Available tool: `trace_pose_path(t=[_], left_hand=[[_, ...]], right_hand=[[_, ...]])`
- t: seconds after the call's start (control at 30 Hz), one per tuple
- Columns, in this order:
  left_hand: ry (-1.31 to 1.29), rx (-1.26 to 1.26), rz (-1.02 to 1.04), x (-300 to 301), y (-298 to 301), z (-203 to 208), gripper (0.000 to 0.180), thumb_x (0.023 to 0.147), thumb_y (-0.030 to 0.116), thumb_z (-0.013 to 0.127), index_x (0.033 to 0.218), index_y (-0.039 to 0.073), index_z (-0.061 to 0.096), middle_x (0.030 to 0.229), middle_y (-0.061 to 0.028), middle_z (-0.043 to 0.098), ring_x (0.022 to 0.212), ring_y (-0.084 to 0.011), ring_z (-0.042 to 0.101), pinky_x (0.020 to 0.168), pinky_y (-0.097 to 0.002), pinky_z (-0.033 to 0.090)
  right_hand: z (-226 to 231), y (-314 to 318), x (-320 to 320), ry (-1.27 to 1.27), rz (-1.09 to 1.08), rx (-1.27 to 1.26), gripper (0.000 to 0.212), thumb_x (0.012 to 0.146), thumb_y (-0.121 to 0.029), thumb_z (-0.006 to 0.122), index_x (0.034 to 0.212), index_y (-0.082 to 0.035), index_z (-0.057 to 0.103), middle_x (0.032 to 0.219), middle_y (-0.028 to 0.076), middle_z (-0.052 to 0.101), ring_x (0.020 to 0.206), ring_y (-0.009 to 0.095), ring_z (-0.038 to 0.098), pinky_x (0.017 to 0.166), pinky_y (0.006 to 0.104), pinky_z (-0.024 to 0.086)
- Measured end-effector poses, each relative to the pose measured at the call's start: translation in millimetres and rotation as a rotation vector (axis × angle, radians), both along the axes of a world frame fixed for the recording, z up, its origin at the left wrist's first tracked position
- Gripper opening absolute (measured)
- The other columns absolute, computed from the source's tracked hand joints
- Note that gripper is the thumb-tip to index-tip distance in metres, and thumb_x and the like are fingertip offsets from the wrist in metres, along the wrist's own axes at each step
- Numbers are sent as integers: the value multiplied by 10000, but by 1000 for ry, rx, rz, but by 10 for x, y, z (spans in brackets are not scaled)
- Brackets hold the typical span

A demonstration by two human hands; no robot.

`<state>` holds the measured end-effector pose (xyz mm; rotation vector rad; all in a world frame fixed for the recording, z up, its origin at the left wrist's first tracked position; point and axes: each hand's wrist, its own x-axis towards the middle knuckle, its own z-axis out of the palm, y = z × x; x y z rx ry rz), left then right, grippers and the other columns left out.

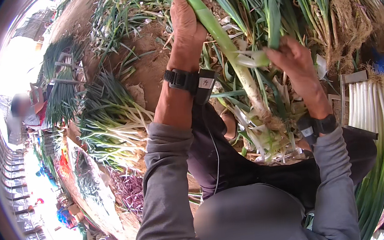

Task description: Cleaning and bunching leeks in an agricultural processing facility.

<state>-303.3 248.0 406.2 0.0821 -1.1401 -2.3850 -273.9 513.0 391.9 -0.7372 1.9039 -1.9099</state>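
Observation:
A thick green onion [222,38] slants down from the top of the view, its pale root end low between my knees. My left hand [185,21] is wrapped round its green upper part. With thumb and fingers my right hand [293,61] pinches a leaf sheath [254,59] that stands away from the stalk's right side. A broad green blade rises above those fingers. Stripped leaves [253,130] and roots lie about the stalk's lower end.
Unpeeled onions with dirty roots [347,26] lie at the upper right. A bundle of white-stalked onions [368,103] rests by my right knee. Loose green onions [113,120] and purple stalks [129,191] lie on the left. Another person [34,109] is at the far left.

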Motion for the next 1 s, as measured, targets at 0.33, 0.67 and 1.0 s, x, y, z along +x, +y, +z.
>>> trace_pose_path(t=[0.33,0.67,1.0], left_hand=[[18,-199,236,163,-159,81,385,994,464,594,1056,85,616,760,8,577,645,-95,561,547,-247,464],[82,-141,172,118,-110,65,456,987,524,567,1141,97,605,788,4,584,639,-114,572,541,-260,489],[140,-37,-29,184,-214,12,846,942,632,533,1526,52,338,765,33,487,688,-90,499,609,-249,482]], right_hand=[[-2270,862,838,171,287,900,294,851,-245,716,1033,-28,633,940,189,672,899,395,656,771,445,520],[-562,-316,192,472,-136,322,233,944,-182,657,1121,-31,659,985,161,660,857,364,653,735,405,512],[-335,-539,196,488,-34,329,222,956,-128,627,1120,10,682,908,135,676,729,233,660,668,338,505]])
